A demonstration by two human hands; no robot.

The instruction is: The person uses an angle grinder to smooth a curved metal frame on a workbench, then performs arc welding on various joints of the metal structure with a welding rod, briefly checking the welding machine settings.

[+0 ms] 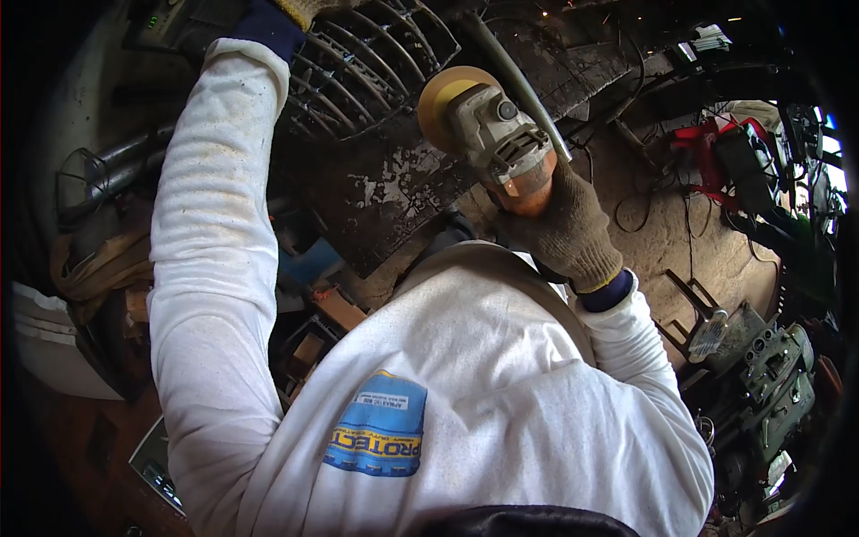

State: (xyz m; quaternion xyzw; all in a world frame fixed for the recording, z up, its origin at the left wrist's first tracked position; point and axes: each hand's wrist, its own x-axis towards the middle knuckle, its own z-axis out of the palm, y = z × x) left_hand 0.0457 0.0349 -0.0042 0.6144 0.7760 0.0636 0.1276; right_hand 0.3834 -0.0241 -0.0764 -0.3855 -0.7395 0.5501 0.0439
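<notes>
My right hand [577, 228], in a brown knitted work glove, is wrapped around the rear body of an angle grinder [488, 125]. The grinder has a grey metal head and an orange housing, and its round yellowish disc [436, 103] points up and to the left. Beyond the disc lies a metal grate [362, 63] of curved parallel bars on a dark workbench [358, 192]. My left hand [309, 7], gloved too, reaches to the upper edge beside the grate's far left corner. Its fingers are cut off by the picture's edge, so its grip cannot be made out.
A long metal pipe [519, 85] slants past the grinder on its right. Cables and a red-and-black item [725, 157] lie on the right, above a greyish-green machine [769, 376]. Wooden blocks [338, 309] sit below the bench. A few orange sparks show at the top right.
</notes>
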